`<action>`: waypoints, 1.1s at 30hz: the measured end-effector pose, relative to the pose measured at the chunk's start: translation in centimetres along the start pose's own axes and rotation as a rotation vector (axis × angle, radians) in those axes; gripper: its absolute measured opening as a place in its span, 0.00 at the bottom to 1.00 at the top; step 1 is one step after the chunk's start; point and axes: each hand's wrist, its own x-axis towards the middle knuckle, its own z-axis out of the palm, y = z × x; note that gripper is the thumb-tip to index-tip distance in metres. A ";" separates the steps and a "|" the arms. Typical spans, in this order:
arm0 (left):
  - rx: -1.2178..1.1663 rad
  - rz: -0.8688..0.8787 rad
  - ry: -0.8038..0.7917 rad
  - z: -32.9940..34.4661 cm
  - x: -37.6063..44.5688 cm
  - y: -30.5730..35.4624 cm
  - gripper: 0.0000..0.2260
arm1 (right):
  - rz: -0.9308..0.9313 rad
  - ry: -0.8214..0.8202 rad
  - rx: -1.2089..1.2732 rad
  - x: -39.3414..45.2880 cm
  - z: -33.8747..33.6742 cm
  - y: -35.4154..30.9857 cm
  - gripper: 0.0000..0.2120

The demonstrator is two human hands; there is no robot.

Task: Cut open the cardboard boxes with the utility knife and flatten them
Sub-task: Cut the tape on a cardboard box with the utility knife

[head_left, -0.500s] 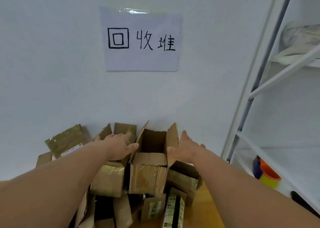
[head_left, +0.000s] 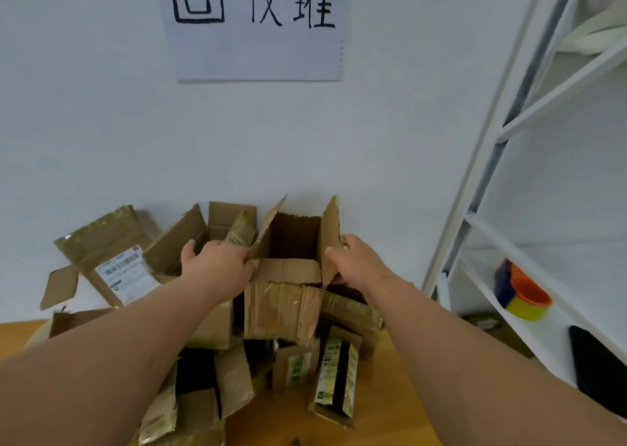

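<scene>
An open brown cardboard box [head_left: 281, 306] with taped sides stands upright in the middle of a pile of boxes against the white wall. My left hand [head_left: 217, 262] lies against its left side, with the thumb on the front flap's corner and the fingers curled behind. My right hand [head_left: 356, 262] grips the right flap, thumb on the inner face and fingers behind it. No utility knife can be made out; a small dark tip [head_left: 296, 441] shows at the bottom edge.
More boxes surround it: a labelled one [head_left: 115, 262] at the left, an open one [head_left: 217, 228] behind my left hand, and small printed cartons [head_left: 336, 377] in front. The pile sits on a wooden table [head_left: 390, 411]. A white shelf [head_left: 481, 180] with coloured cups [head_left: 524, 296] stands at the right.
Both hands have closed in on the central box and now hold its sides. The view has tilted down, so the wall sign sits higher in the frame.
</scene>
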 end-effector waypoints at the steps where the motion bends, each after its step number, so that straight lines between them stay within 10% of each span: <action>1: -0.002 -0.005 0.028 0.0 -0.1 0.3 0.17 | 0.000 0.005 0.040 -0.2 0.1 0.1 0.29; 16: -0.476 0.148 0.470 0.5 -5.5 4.5 0.20 | -0.245 0.208 0.438 -5.0 0.3 4.9 0.33; 25: -0.613 0.275 0.669 6.4 -16.3 5.1 0.19 | -0.473 0.362 0.572 -13.7 3.8 10.2 0.18; 33: -0.877 0.333 0.589 9.3 -28.2 2.1 0.25 | -0.570 0.282 0.475 -24.8 7.3 14.3 0.22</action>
